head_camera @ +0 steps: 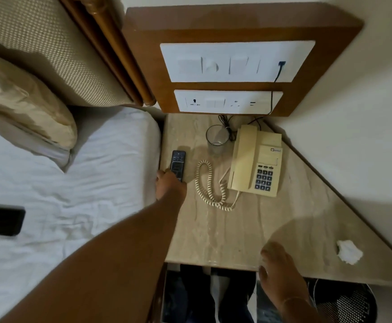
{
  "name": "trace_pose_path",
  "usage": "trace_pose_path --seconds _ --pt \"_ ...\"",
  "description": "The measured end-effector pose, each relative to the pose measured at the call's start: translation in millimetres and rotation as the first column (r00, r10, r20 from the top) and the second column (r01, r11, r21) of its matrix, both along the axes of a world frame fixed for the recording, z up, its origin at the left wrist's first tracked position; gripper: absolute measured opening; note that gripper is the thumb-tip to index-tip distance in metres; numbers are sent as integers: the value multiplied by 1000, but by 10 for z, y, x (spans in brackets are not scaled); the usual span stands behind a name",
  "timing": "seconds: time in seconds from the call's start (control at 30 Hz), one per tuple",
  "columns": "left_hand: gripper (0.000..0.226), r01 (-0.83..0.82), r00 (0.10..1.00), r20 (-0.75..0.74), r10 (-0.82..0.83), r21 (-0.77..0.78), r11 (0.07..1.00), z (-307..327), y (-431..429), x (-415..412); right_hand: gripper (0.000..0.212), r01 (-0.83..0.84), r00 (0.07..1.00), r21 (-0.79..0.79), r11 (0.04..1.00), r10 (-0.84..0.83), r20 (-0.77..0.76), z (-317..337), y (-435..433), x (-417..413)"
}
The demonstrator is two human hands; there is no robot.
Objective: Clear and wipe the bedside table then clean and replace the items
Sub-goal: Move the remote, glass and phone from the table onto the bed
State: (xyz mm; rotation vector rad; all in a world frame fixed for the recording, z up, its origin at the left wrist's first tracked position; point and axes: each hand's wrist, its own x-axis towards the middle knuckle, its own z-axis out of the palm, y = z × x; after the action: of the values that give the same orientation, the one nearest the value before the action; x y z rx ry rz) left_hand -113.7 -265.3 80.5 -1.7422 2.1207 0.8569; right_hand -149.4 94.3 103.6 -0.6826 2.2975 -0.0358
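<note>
The marble-topped bedside table [225, 229] carries a black remote [178, 163] at its left edge, an empty drinking glass [217, 139] behind it, a cream telephone [256, 160] with a coiled cord [207, 185], and a crumpled white tissue [348, 251] at the right front. My left hand [169, 183] reaches along the left edge and its fingers close around the near end of the remote, which lies on the table. My right hand [276, 262] rests on the table's front edge, fingers spread, holding nothing.
A bed with white sheets [73, 183] and a beige pillow [24, 101] adjoins the table on the left; a black device [1, 220] lies on it. A wooden wall panel with switches and sockets [237, 61] stands behind. A black mesh bin [348, 301] sits below right.
</note>
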Motion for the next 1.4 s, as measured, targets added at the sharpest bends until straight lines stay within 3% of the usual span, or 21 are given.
trace_pose_path --seconds 0.17,0.37,0.47,0.63,0.8,0.9,1.03,1.13,1.3,1.4 --pt "44 -48 988 -144 50 15 999 138 -32 218 31 141 988 71 987 -136 -68 99 -323 -85" --pt "39 -90 945 -326 19 -202 975 578 -258 816 9 151 959 -243 958 -201 -199 373 -970 -224" --pt "45 -170 950 -305 63 -338 926 774 -599 1147 10 92 946 -426 900 -213 -246 569 -1411 -436" --pt "46 -257 966 -131 224 -370 893 883 -1098 1746 31 -16 940 -604 797 -193 -280 822 -2091 -848" --pt "35 -322 940 1 342 -335 885 757 -1395 2282 50 -158 923 -619 769 -108 -370 903 -2595 -1187" --pt "28 -310 944 13 331 -320 895 669 -1423 2434 68 -226 921 -541 810 -3 -390 824 -2809 -1363" --pt "22 -257 966 -59 251 -290 922 573 -1391 2355 72 -150 970 -420 895 52 -237 644 -2904 -1418" --pt "22 -252 968 -53 247 -277 927 496 -1395 2262 66 -161 977 -418 894 85 -196 539 -2869 -1437" --pt "20 -292 956 -47 290 -267 918 474 -1452 2284 77 -59 994 -421 905 12 -112 503 -2896 -1546" --pt "43 -302 952 -40 302 -254 919 481 -1441 2287 72 -8 994 -439 898 -40 -101 497 -2899 -1536"
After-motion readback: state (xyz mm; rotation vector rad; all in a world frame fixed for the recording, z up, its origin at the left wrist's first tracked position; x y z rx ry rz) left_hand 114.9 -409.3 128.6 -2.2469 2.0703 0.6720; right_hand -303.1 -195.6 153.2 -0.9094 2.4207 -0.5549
